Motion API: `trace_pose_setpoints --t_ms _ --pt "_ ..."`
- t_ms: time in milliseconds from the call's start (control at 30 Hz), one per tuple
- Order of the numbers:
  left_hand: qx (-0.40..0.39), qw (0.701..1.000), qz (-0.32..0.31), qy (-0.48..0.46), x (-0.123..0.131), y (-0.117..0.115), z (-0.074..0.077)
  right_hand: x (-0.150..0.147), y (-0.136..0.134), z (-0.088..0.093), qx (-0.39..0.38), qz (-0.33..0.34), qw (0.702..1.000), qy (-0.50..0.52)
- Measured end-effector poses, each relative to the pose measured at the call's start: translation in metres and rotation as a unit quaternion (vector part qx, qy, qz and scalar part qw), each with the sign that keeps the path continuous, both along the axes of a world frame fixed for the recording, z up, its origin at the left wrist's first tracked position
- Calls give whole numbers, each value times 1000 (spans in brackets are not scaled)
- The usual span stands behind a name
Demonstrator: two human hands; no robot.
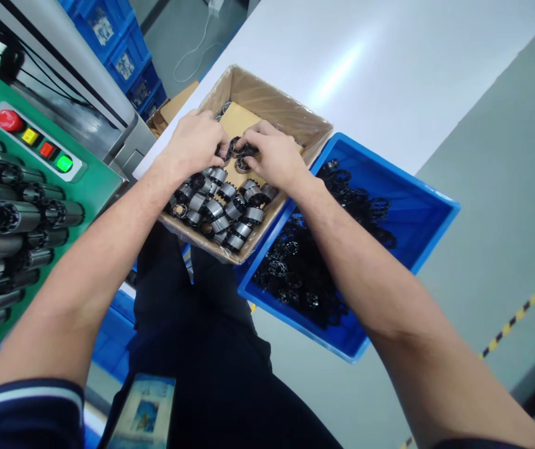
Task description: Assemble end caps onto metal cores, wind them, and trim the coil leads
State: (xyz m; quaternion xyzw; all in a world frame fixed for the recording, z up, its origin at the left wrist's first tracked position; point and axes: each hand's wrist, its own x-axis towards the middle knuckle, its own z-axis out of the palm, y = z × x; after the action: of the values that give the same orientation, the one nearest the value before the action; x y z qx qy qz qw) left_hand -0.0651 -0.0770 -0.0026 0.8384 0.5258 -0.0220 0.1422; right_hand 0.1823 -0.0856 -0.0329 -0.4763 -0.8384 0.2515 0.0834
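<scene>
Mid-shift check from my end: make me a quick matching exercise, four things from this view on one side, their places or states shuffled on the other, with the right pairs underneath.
Things:
1. carton
2. blue bin
3. phone
4. yellow button

Places or states:
A. at the bottom edge of the view, screen lit
B. second from the red end in a row of four
C. left hand and right hand inside it
D. loaded with black parts, under the right forearm

Pairs: 1-C, 2-D, 3-A, 4-B
</scene>
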Motion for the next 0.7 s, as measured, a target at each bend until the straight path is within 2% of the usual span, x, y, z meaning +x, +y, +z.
trace_pose_setpoints --t_ms 167,233,300,367,467,567,600,633,667,700 --pt "-27 995 92 8 22 -20 17 0 12 -6 19 55 998 -31" --pt "-21 994 111 2 25 -38 29 -4 18 -12 13 80 996 -46" --pt "12 992 118 -43 21 -68 42 -10 24 -19 1 84 995 -52" --pt "65 983 113 -127 10 -114 54 -16 30 -22 -8 79 995 -66" --pt "190 953 97 -216 -18 -205 63 -26 32 -16 -6 87 992 -96" --pt "308 924 113 -195 -59 -308 63 -33 24 3 11 94 990 -106" --pt "337 914 146 -172 -77 -341 62 -33 21 11 18 91 990 -109" --pt "353 900 210 -148 -96 -372 62 -34 20 19 29 79 990 -116" --pt "367 874 295 -124 -118 -401 64 -33 19 28 42 61 990 -124" --pt "401 827 384 -95 -141 -426 66 -33 20 37 49 47 988 -136"
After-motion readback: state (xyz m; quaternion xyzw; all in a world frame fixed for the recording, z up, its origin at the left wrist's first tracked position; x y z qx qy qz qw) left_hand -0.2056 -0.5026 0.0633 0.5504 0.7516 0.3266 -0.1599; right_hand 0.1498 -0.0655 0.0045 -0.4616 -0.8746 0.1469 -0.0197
